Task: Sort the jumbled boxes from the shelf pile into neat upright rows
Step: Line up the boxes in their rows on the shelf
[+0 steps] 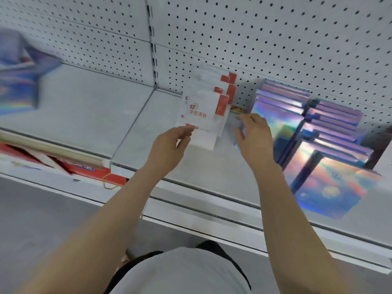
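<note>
A row of white boxes with red corners (203, 107) stands upright on the white shelf (135, 124), running back to the pegboard. My left hand (169, 147) pinches the bottom edge of the front white box. My right hand (254, 134) grips a small pale box (233, 124) just right of that row, beside something gold-patterned behind it. To the right, several holographic boxes (284, 111) stand in rows, and a larger holographic box (331, 183) lies tilted near the shelf's front edge.
A blurred pile of holographic boxes (19, 81) sits at the far left of the shelf. Red and white boxes (80, 166) lie on the lower shelf at left. A perforated back panel (275, 39) closes the rear. Grey floor lies below.
</note>
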`<state>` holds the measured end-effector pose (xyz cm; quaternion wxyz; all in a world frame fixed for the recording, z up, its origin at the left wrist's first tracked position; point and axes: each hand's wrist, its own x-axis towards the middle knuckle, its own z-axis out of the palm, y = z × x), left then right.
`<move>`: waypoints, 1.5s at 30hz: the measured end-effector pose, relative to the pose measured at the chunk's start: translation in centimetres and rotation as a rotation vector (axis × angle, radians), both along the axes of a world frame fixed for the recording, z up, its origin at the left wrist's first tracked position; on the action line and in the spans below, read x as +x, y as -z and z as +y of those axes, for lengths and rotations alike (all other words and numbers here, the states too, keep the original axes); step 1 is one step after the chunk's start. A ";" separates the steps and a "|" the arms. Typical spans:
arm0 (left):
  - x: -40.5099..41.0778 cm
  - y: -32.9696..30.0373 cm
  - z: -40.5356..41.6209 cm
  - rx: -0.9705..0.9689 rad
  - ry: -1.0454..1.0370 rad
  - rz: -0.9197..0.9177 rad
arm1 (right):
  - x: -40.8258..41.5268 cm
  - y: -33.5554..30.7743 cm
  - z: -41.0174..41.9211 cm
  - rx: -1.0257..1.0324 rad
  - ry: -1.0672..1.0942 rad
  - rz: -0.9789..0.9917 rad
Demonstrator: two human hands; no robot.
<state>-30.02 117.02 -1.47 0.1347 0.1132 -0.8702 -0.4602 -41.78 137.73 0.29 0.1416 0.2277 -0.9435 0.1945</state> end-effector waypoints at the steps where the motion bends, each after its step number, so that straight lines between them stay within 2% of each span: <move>1: 1.3 0.0 -1.7 -0.018 -0.019 0.007 | 1.2 0.4 -1.7 -0.017 -0.018 0.003; 7: 8.9 0.9 -14.3 -0.064 -0.160 0.010 | 8.2 2.9 -14.1 -0.078 -0.095 -0.072; 11: 13.5 1.4 -23.2 -0.039 -0.257 -0.071 | 11.6 4.2 -23.0 -0.106 -0.161 -0.143; 17: 17.5 1.2 -33.6 -0.046 -0.397 -0.116 | 13.5 4.0 -33.8 -0.096 -0.250 -0.218; 22: 17.1 2.1 -40.9 -0.117 -0.473 -0.133 | 11.5 4.2 -41.5 -0.078 -0.299 -0.252; 29: 13.8 3.8 -50.4 -0.258 -0.473 -0.252 | 6.6 4.2 -54.9 -0.055 -0.372 -0.360; 36: 10.9 5.1 -55.6 -0.190 -0.418 -0.413 | 4.5 4.8 -66.8 0.128 -0.376 -0.584; 40: 10.5 5.5 -57.1 -0.191 -0.364 -0.418 | 4.7 5.2 -68.7 -0.007 -0.271 -0.712; 43: 10.1 4.9 -58.7 -0.225 -0.268 -0.358 | 3.7 5.1 -68.4 -0.229 -0.077 -0.869; 45: 9.2 3.9 -60.6 -0.279 -0.223 -0.273 | 3.1 4.7 -67.7 -0.382 0.022 -0.901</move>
